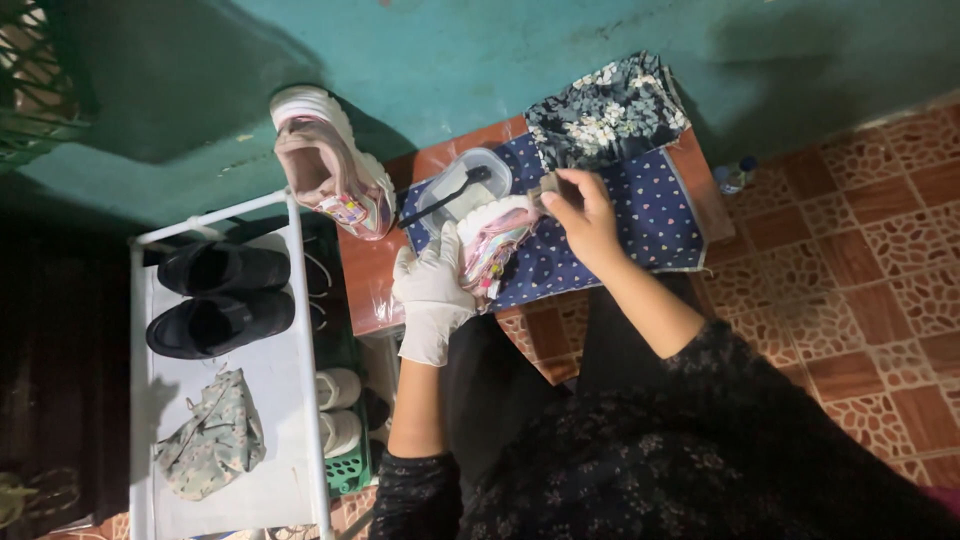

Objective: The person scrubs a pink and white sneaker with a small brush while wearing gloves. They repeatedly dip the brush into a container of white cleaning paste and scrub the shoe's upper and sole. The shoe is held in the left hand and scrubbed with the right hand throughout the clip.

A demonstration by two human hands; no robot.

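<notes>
While the dark floral sleeves fill the near edge of the view, the left hand point(432, 290), in a white glove, clamps around the pink-and-white sneaker point(492, 240) and holds it over the front edge of a low red-brown table point(365, 280). Just beyond, the bare right hand point(585, 218) pinches a small object against the shoe's heel end (too blurred to name). Under the shoe lies a navy dotted cloth point(650, 215), reaching the table's right edge. A clear plastic tub point(462, 185) with a black brush handle point(440, 200) across it sits just behind. Its mate, a second sneaker point(330, 165), leans on the teal wall. Left of the table stands a white shoe rack point(230, 400) with black shoes; tiled floor lies open to the right.
</notes>
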